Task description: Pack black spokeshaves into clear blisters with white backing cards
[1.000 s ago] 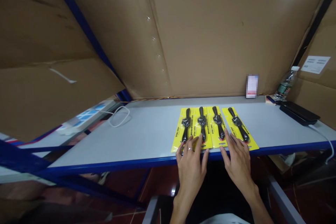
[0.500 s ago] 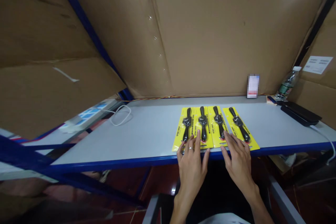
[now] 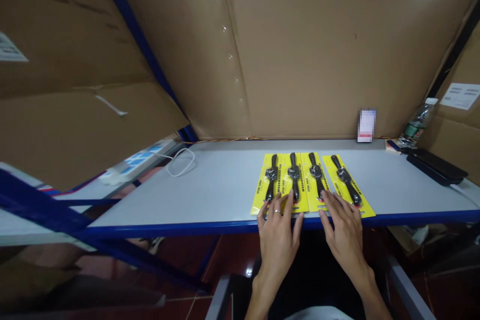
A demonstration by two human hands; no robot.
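Several yellow blister cards, each with a black tool, lie side by side on the grey table. My left hand lies flat with spread fingers on the near ends of the leftmost card and the second card. A ring is on one of its fingers. My right hand rests flat, fingers apart, on the near ends of the third card and the rightmost card, which lies slightly angled. Neither hand grips anything.
Cardboard sheets wall the back and left. A white cable loop and power strip lie at the left. At the right stand a plastic bottle, a dark flat device and a small box. The table's blue front edge is near me.
The view has shifted slightly; both hands stay flat on the cards' near ends with almost no movement.
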